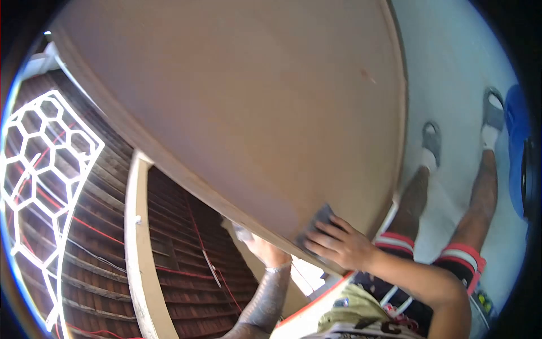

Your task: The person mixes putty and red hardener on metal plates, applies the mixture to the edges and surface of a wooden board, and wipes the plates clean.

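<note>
A large, smooth brown panel (254, 113) with a raised rim fills the middle of the head view. My right hand (344, 246) lies near its lower edge, fingers bent over a dark grey pad (317, 223) pressed against the surface. Beyond the panel's lower-left edge is my left hand (261, 248), with a bracelet at the wrist and a tattooed forearm. Its fingers are partly hidden by the rim and washed out by glare. A pale object at these fingers is too blurred to name.
A tiled roof with wooden battens (186, 271), a pale beam (141, 243) and a bright hexagonal light frame (34, 175) show at the left. Legs with grey sandals (432, 135) stand on the pale floor (451, 62). A blue object (515, 152) is at the right edge.
</note>
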`<action>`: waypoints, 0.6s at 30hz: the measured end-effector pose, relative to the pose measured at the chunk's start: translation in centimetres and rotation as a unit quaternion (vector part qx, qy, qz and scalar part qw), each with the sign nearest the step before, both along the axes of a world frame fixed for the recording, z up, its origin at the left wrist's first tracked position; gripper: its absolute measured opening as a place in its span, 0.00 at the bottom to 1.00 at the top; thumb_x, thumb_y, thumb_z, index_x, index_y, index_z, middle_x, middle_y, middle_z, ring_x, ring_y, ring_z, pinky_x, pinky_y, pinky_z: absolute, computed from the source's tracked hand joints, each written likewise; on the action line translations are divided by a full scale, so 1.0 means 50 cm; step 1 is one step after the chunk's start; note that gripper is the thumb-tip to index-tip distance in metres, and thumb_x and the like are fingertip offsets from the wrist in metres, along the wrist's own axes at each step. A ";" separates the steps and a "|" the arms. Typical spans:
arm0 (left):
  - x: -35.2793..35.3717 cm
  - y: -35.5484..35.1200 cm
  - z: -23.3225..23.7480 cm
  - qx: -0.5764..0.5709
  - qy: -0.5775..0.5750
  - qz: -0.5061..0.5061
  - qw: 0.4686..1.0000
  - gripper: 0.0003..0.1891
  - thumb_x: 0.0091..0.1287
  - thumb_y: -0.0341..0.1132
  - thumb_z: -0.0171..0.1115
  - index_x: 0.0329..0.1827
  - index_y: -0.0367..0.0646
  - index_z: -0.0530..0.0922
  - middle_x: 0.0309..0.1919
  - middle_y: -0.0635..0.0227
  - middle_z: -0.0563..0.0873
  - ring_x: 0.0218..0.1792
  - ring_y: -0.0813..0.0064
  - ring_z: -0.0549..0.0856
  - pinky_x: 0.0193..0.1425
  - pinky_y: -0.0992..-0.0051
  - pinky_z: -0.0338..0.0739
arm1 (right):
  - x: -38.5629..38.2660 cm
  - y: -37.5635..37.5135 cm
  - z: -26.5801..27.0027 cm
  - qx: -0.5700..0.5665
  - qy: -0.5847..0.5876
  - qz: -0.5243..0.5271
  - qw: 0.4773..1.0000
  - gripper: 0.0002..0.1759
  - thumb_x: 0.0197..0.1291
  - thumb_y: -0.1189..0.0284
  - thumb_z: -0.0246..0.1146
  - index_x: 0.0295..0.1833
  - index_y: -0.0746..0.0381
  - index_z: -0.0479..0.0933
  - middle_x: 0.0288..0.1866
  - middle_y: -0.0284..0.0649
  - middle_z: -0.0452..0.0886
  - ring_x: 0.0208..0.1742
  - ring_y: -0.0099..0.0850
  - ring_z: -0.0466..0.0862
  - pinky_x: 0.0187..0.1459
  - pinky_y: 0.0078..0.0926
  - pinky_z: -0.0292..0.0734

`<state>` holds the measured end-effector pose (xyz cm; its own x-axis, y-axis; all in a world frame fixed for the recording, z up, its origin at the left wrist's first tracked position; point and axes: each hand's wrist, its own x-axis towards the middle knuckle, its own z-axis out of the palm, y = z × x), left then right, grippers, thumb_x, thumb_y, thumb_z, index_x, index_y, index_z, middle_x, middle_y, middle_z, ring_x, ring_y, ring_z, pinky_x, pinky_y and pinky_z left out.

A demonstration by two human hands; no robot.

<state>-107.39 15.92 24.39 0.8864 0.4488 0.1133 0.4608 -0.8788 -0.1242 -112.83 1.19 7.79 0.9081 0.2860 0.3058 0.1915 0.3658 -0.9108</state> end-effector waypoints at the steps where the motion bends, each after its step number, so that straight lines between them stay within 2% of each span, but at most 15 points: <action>1: 0.022 -0.021 -0.025 -0.082 -0.095 -0.005 0.992 0.13 0.74 0.34 0.53 0.58 0.39 0.72 0.48 0.62 0.80 0.47 0.67 0.80 0.52 0.66 0.76 | 0.007 -0.023 -0.016 -0.013 -0.017 -0.005 1.000 0.24 0.63 0.63 0.54 0.64 0.52 0.76 0.65 0.33 0.76 0.66 0.36 0.75 0.71 0.48 0.62; 2: 0.037 -0.049 -0.045 -0.167 -0.182 -0.006 0.969 0.12 0.76 0.32 0.52 0.58 0.38 0.71 0.45 0.64 0.81 0.41 0.75 0.83 0.45 0.71 0.81 | 0.020 -0.045 -0.032 -0.016 -0.023 -0.007 1.000 0.22 0.60 0.65 0.57 0.61 0.53 0.78 0.61 0.35 0.79 0.62 0.37 0.79 0.67 0.45 0.68; 3: 0.041 -0.057 -0.041 -0.170 -0.185 -0.023 0.968 0.12 0.76 0.32 0.52 0.58 0.38 0.71 0.45 0.64 0.81 0.41 0.75 0.83 0.45 0.71 0.81 | 0.060 -0.076 -0.039 0.002 0.017 -0.044 0.999 0.22 0.58 0.69 0.59 0.60 0.54 0.79 0.60 0.37 0.80 0.60 0.38 0.80 0.65 0.45 0.71; 5: 0.028 -0.064 -0.027 -0.303 -0.202 0.106 0.925 0.14 0.76 0.33 0.50 0.62 0.43 0.67 0.52 0.65 0.79 0.50 0.71 0.80 0.54 0.67 0.79 | 0.166 -0.150 -0.061 0.027 0.095 -0.129 0.987 0.24 0.54 0.77 0.61 0.59 0.57 0.79 0.59 0.41 0.81 0.58 0.41 0.82 0.61 0.43 0.75; 6: 0.024 -0.060 -0.024 -0.306 -0.203 0.102 0.925 0.14 0.76 0.33 0.50 0.62 0.43 0.67 0.52 0.65 0.79 0.50 0.71 0.80 0.54 0.67 0.79 | 0.240 -0.181 -0.068 0.036 0.130 -0.177 0.975 0.25 0.52 0.81 0.61 0.60 0.59 0.79 0.59 0.43 0.81 0.58 0.42 0.82 0.59 0.42 0.76; 8: 0.019 -0.044 -0.021 -0.283 -0.146 0.074 0.945 0.14 0.76 0.33 0.50 0.62 0.43 0.68 0.53 0.66 0.78 0.49 0.74 0.81 0.52 0.69 0.80 | 0.379 -0.219 -0.087 0.134 0.140 -0.235 0.952 0.34 0.44 0.91 0.52 0.61 0.64 0.76 0.61 0.48 0.80 0.60 0.45 0.81 0.62 0.43 0.74; 9: 0.017 -0.040 -0.015 -0.279 -0.147 0.067 0.947 0.14 0.76 0.33 0.50 0.62 0.43 0.68 0.53 0.66 0.78 0.49 0.74 0.81 0.52 0.69 0.80 | 0.447 -0.260 -0.085 0.153 0.117 -0.227 0.955 0.34 0.45 0.92 0.50 0.62 0.66 0.75 0.60 0.50 0.80 0.59 0.46 0.82 0.61 0.39 0.75; 11: 0.018 -0.030 -0.019 -0.326 -0.161 0.047 0.930 0.14 0.76 0.31 0.50 0.63 0.43 0.68 0.52 0.65 0.78 0.49 0.72 0.81 0.54 0.68 0.79 | 0.558 -0.277 -0.073 0.137 0.026 -0.349 0.926 0.33 0.45 0.92 0.51 0.61 0.66 0.76 0.58 0.50 0.82 0.53 0.45 0.84 0.57 0.36 0.77; 12: 0.022 -0.032 -0.023 -0.325 -0.159 0.044 0.931 0.14 0.76 0.31 0.50 0.63 0.43 0.68 0.52 0.65 0.78 0.49 0.72 0.81 0.54 0.68 0.79 | 0.614 -0.292 -0.052 0.119 0.005 -0.401 0.908 0.29 0.47 0.89 0.53 0.59 0.65 0.77 0.57 0.47 0.82 0.52 0.44 0.84 0.57 0.37 0.76; 14: 0.023 -0.052 -0.027 -0.246 -0.161 0.057 0.954 0.15 0.74 0.31 0.53 0.62 0.41 0.68 0.53 0.63 0.79 0.49 0.70 0.81 0.54 0.67 0.79 | 0.682 -0.299 -0.032 0.087 -0.027 -0.482 0.871 0.26 0.50 0.86 0.55 0.57 0.64 0.79 0.57 0.44 0.82 0.52 0.42 0.83 0.57 0.38 0.75; 15: 0.031 -0.065 -0.031 -0.245 -0.161 0.055 0.955 0.15 0.74 0.31 0.53 0.62 0.41 0.68 0.53 0.63 0.79 0.49 0.70 0.81 0.54 0.67 0.79 | 0.701 -0.300 -0.030 0.084 -0.029 -0.494 0.865 0.25 0.50 0.86 0.56 0.57 0.64 0.79 0.57 0.43 0.82 0.52 0.42 0.83 0.57 0.38 0.75; 17: 0.038 -0.084 -0.034 -0.128 -0.114 0.069 0.983 0.17 0.73 0.33 0.55 0.61 0.38 0.68 0.54 0.60 0.78 0.50 0.69 0.81 0.54 0.67 0.79 | 0.745 -0.301 -0.023 0.076 -0.030 -0.511 0.856 0.25 0.51 0.85 0.56 0.57 0.64 0.79 0.57 0.43 0.82 0.52 0.42 0.83 0.57 0.38 0.74; 18: 0.037 -0.082 -0.033 -0.125 -0.113 0.069 0.983 0.17 0.73 0.33 0.55 0.61 0.38 0.68 0.54 0.60 0.78 0.50 0.69 0.81 0.54 0.67 0.79 | 0.759 -0.300 -0.019 0.075 -0.029 -0.515 0.854 0.24 0.51 0.84 0.56 0.57 0.64 0.79 0.57 0.43 0.82 0.52 0.42 0.83 0.57 0.38 0.74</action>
<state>-105.55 11.83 22.76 0.7792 0.6028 0.1718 0.5695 -0.7953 0.2077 -74.87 -13.81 6.82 0.6366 -0.7006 0.3224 0.5256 0.0882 -0.8461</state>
